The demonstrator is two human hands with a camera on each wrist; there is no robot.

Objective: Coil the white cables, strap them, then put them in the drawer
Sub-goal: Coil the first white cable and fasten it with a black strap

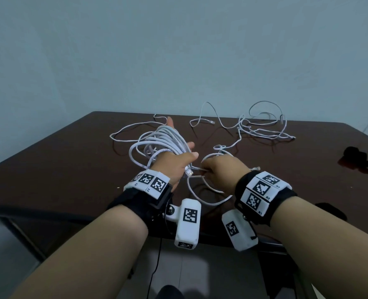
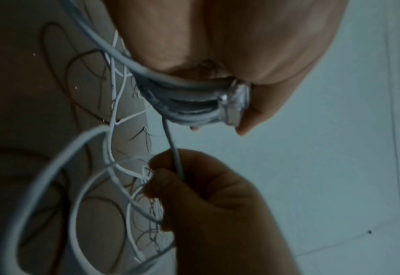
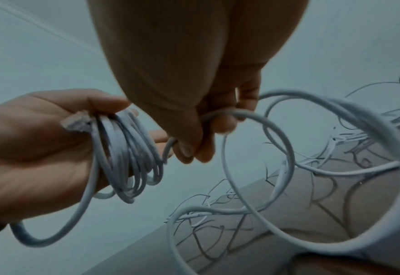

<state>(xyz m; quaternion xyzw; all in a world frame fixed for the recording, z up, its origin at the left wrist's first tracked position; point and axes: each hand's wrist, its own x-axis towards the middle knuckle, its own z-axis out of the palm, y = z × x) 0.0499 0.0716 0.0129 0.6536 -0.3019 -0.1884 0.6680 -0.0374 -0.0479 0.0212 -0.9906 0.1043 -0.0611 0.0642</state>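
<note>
Left hand (image 1: pixel 174 162) holds coiled white cable (image 1: pixel 168 141) looped over its palm at table (image 1: pixel 49 160) centre, right hand (image 1: pixel 219 171) at its 3 o'clock pinches the loose tail (image 1: pixel 209 190); cable looks light, springy, likely to unwind, best gripped across stacked loops.

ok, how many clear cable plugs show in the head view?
3. One clear plastic plug against the left hand; one lying far back, centre; one just right of the right hand. Others may be hidden in the tangle.
</note>
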